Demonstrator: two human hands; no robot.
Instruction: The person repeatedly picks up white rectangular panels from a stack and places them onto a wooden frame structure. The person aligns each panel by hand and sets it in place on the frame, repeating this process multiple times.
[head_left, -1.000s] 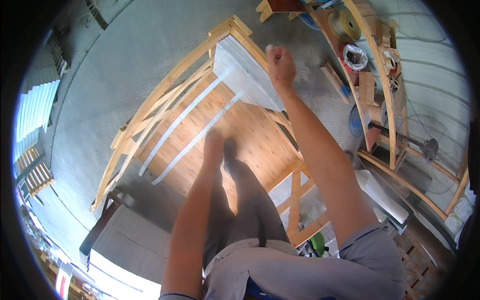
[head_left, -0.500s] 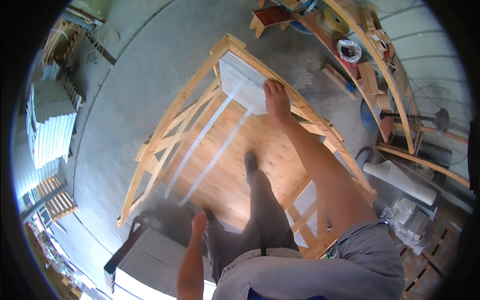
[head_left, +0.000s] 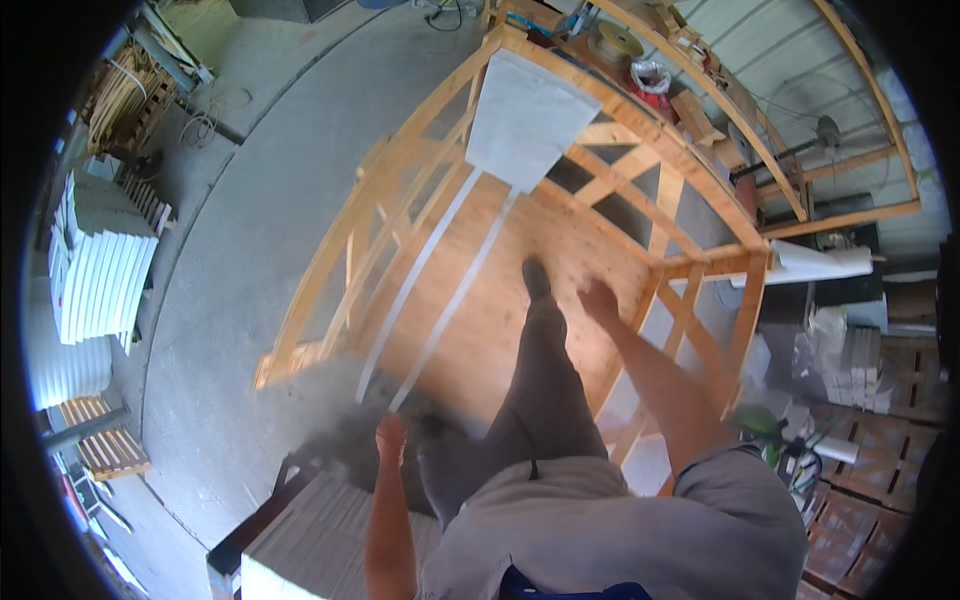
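My right hand [head_left: 600, 302] is over the plywood floor [head_left: 450, 310] of a wooden crate, right of my foot. It looks loosely open and holds nothing I can see, though motion blurs the fingers. A stack of pale grey sheets or panels [head_left: 530, 110] lies in the crate's far corner, out of that hand's reach. Two pale strips [head_left: 425, 265] run from beneath the stack toward me across the plywood. Down by my left leg, my left hand [head_left: 391, 436] looks closed; whatever it may hold is hidden.
Cross-braced wooden side frames [head_left: 630, 180] stand around the crate floor. Grey stacked sheets [head_left: 320, 530] sit at near left. White stacked panels [head_left: 100, 270] stand at far left. A white roll [head_left: 820, 262] lies on the right, and a workbench with a wire spool [head_left: 615, 45] is beyond the crate.
My right hand has left the edge of the grey stack and come back toward me. My view has shifted, showing more of the crate's right side. The left hand stays low.
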